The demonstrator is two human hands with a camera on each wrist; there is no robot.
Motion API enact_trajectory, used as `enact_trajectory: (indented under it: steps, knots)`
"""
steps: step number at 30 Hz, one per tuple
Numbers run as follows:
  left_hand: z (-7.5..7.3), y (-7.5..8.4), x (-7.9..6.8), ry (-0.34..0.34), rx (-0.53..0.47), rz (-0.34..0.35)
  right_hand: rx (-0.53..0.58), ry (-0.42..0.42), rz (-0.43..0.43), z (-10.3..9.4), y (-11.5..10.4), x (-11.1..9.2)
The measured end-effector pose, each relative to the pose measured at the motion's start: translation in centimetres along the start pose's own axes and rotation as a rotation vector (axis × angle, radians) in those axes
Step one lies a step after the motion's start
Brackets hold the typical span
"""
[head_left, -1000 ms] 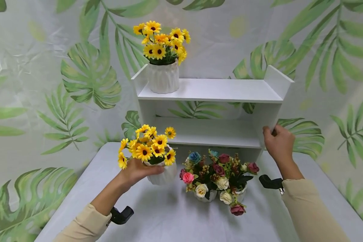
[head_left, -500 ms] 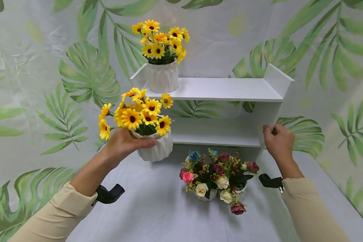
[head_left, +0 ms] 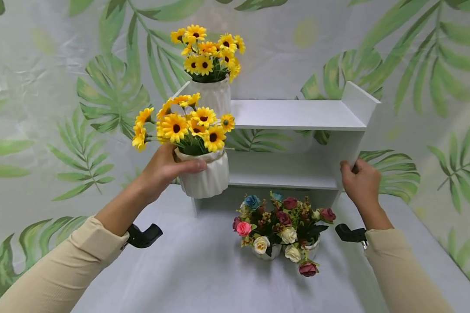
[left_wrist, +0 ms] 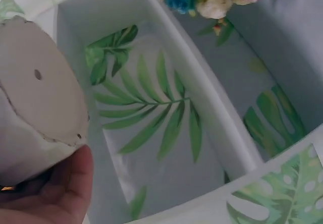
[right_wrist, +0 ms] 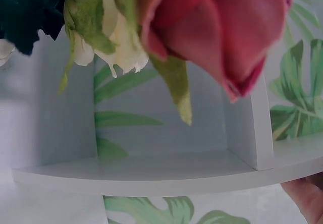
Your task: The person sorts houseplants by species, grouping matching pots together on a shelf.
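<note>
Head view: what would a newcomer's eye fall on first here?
Probably the white ribbed pot of yellow, dark-centred flowers, held by the left hand before the white shelf unit. Behind it, a similar white flowerpot stands at the top board's left end. Below, multicoloured roses in white pots sit on the pale table.

The sunflowers (head_left: 176,128) are yellow, their pots (head_left: 205,179) white

The white shelf (head_left: 297,114) stands upright. Before its left end, a white pot (head_left: 205,179) of yellow flowers (head_left: 203,116) is held aloft.
</note>
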State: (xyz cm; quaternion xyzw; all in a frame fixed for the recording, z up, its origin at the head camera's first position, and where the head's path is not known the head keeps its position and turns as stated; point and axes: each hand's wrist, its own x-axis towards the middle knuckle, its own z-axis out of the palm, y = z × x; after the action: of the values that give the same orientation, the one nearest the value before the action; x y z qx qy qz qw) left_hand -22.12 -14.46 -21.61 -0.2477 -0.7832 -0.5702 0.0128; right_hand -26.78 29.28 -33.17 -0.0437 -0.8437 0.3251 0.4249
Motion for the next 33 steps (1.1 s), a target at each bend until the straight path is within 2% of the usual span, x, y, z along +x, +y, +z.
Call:
enact_trajectory:
  steps: [3,11,17,23,28,33]
  knots:
    - [0.0,0.6,0.9,-0.006,-0.05,0.003,-0.007,-0.007,0.001,0.0,-0.1,0.0]
    - [0.3,2.5,3.1,-0.021,0.002,0.087,0.012,0.013,-0.019,0.0,0.3,-0.2]
    - [0.6,4.2,4.6,0.009,0.015,0.147,0.006,0.014,-0.025,0.0,0.5,0.1]
    - [2.3,5.7,7.7,0.043,0.049,0.18,-0.011,0.005,0.01,-0.4,0.4,0.2]
    - [4.2,6.1,10.2,0.018,0.09,0.222,-0.021,0.008,0.015,-0.6,0.4,0.0]
    - [5.4,6.7,12.0,0.034,0.142,0.167,-0.008,0.024,-0.017,-0.6,0.3,0.0]
